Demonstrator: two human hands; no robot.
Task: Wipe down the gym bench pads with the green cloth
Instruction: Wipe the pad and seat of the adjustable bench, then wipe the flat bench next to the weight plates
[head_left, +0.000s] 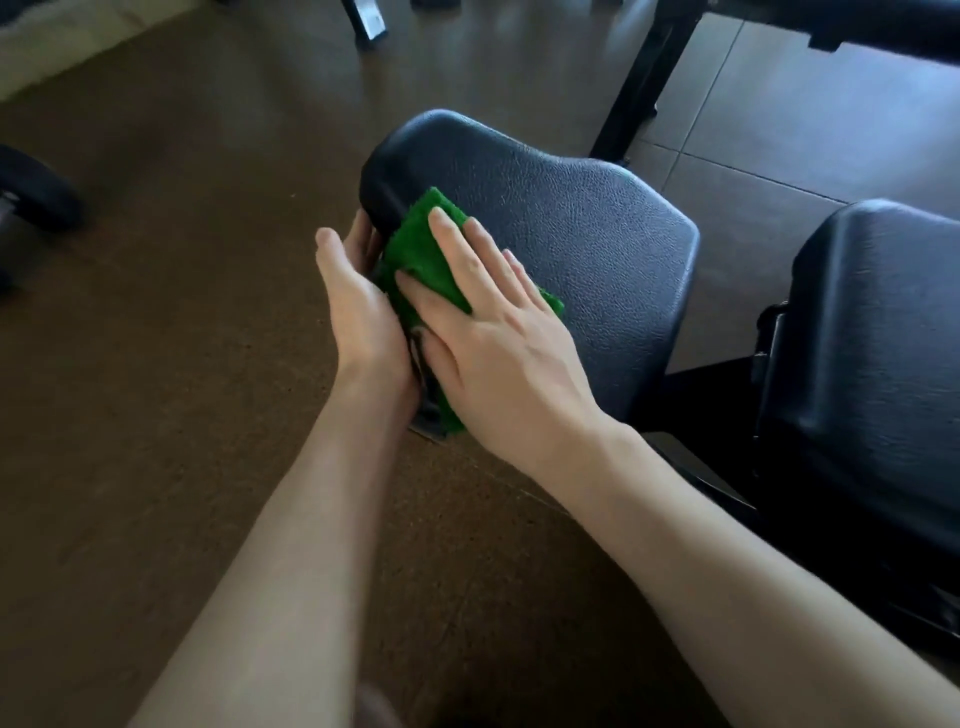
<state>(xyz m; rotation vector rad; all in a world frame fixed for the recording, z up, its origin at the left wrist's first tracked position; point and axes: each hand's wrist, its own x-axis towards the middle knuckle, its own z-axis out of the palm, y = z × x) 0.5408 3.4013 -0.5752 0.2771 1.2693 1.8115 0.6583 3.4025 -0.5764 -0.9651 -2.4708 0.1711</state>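
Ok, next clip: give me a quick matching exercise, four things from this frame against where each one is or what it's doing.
Things:
1. green cloth
2. right hand
3. left hand
4. second pad

States:
A. lies flat on the cloth, fingers straight
B. cups the pad's near-left edge
C. at the frame's right, untouched
D. draped over the seat pad's left edge

Pairs: 1-D, 2-A, 3-B, 4-C

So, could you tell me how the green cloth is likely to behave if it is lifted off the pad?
The green cloth looks floppy: it drapes over the edge of the seat pad under the right hand. It probably weighs little, being thin. Its fuzzy nap should grip rather than slip.
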